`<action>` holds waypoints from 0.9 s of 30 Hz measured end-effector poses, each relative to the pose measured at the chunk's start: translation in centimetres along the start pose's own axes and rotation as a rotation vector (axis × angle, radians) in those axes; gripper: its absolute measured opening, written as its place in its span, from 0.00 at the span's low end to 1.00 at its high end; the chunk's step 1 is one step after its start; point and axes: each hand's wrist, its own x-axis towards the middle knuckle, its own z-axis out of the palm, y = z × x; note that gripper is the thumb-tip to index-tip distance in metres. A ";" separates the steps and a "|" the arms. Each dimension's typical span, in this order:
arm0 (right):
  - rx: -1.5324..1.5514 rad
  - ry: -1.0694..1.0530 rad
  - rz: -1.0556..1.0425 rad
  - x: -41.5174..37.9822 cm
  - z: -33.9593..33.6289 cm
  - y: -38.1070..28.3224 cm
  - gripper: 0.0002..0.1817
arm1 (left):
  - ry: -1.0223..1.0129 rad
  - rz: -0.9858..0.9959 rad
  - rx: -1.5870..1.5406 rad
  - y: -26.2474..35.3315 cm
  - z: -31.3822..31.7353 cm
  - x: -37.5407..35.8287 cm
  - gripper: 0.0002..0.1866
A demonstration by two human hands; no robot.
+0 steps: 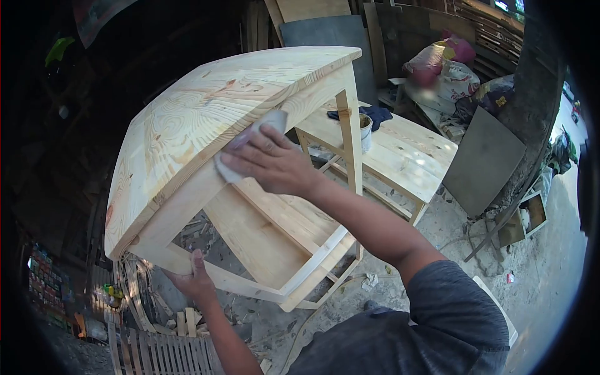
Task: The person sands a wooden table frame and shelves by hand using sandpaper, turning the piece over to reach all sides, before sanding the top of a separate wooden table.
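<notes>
A pale, unfinished wooden table (206, 106) with a curved-edged, grained top stands tilted in front of me. My right hand (272, 159) presses a light grey piece of sandpaper (275, 120) flat against the apron under the tabletop's near edge. Its fingers lie over the sheet, and motion smears them slightly. Lower left, my left hand (194, 282) grips the table's leg (219, 275), thumb up on the near side and the other fingers mostly hidden behind the wood.
Behind to the right is a low wooden table (406, 144) bearing a white bucket (365, 132) and a dark cloth (377, 115). Stuffed sacks (456, 81) and a leaning grey board (484, 162) stand at the right. Wood scraps (184, 322) and a slatted piece (156, 353) lie lower left.
</notes>
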 end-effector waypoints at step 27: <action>0.095 -0.009 1.666 -34.4 6.7 -2.8 0.58 | -1.334 -0.601 0.605 -12.7 18.2 -13.5 0.31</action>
